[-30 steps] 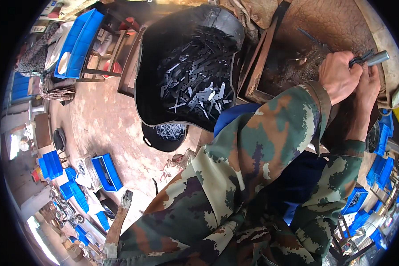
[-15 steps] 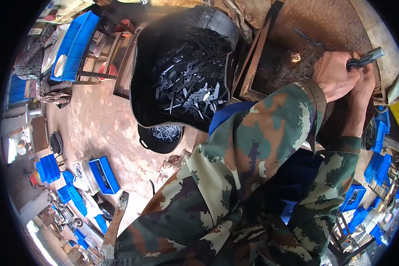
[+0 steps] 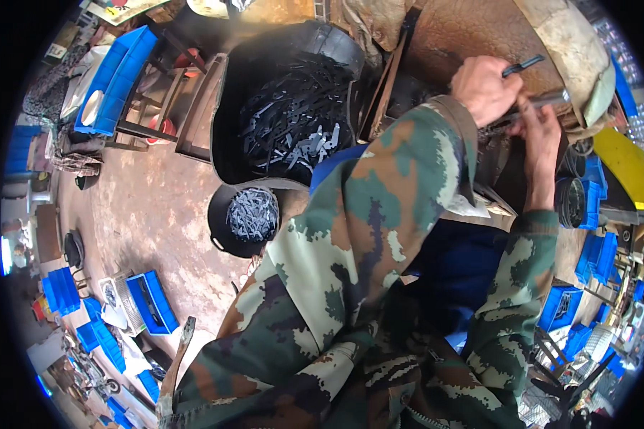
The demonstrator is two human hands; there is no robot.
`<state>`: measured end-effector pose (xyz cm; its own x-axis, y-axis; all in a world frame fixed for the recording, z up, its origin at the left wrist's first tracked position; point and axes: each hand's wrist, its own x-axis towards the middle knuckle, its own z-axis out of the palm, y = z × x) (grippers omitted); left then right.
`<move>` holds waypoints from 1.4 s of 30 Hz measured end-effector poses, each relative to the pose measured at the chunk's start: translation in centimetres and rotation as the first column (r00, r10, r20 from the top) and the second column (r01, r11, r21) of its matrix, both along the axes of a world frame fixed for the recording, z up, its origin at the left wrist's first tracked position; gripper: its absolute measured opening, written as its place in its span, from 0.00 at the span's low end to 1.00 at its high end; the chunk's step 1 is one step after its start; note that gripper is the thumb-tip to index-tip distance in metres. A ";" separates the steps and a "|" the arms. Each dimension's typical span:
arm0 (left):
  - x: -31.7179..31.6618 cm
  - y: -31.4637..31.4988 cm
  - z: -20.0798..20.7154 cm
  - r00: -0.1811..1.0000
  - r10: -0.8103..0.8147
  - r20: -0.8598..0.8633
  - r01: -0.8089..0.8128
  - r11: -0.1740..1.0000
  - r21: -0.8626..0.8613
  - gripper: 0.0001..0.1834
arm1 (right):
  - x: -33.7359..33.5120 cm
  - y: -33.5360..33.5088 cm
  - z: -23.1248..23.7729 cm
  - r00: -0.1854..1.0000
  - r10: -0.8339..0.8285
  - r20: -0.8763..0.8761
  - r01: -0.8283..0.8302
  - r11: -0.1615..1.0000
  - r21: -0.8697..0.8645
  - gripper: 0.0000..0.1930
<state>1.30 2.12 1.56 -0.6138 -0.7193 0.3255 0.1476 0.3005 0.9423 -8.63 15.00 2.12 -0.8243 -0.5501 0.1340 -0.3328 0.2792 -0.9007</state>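
Note:
My left hand (image 3: 485, 89) is closed in a fist. A slim dark metal piece (image 3: 524, 65) sticks out of it to the right. Just below and to the right is my right hand (image 3: 541, 132), its fingers bent and closed at a grey metal bar (image 3: 553, 96) that points away to the right. The fingers hide how far the bar runs to the left. Both hands are over a dark work spot beside a brown, worn leather-like sheet (image 3: 465, 36). Left of them, a large black bin (image 3: 225, 143) holds many slim dark and silvery metal pieces (image 3: 300, 114).
A smaller black bucket (image 3: 222, 239) of grey metal pieces stands below the bin. A wooden frame (image 3: 386, 79) lies between bin and hands. Blue crates (image 3: 152, 304) stand on the floor at left, others (image 3: 559, 306) at right. A yellow panel (image 3: 622, 168) is at far right.
Both hands have moved left and apart from each other, and the right hand is lower. The spark glow at the work spot is no longer seen. The view has shifted, showing more of the small bucket.

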 end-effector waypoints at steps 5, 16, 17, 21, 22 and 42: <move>0.8 -1.3 -2.8 0.995 -0.049 0.089 0.061 0.989 -0.135 0.14 | 6.3 5.9 -0.2 0.934 0.357 0.006 -0.350 0.912 0.213 0.13; 1.2 -4.4 -6.6 0.796 -0.116 0.594 0.437 0.788 -0.433 0.14 | 8.9 9.4 -3.6 0.664 0.698 -0.266 -0.563 0.702 0.436 0.21; 0.7 -4.4 -7.1 0.796 -0.126 0.592 0.446 0.783 -0.433 0.14 | 8.1 9.7 -3.3 0.672 0.691 -0.267 -0.554 0.708 0.438 0.21; 0.4 -5.9 -8.4 0.626 -0.223 0.747 0.582 0.772 -0.257 0.17 | 6.6 8.2 -1.3 0.866 0.483 -0.130 -0.439 0.858 0.266 0.18; 0.4 -6.2 -8.6 0.630 -0.272 0.727 0.605 0.760 -0.240 0.17 | 6.3 7.9 -0.9 0.939 0.341 -0.040 -0.322 0.916 0.240 0.16; -1.0 0.0 -3.5 0.745 -0.602 0.287 0.531 0.796 0.291 0.19 | 2.1 4.0 -2.3 0.912 0.045 0.409 0.138 0.903 -0.407 0.09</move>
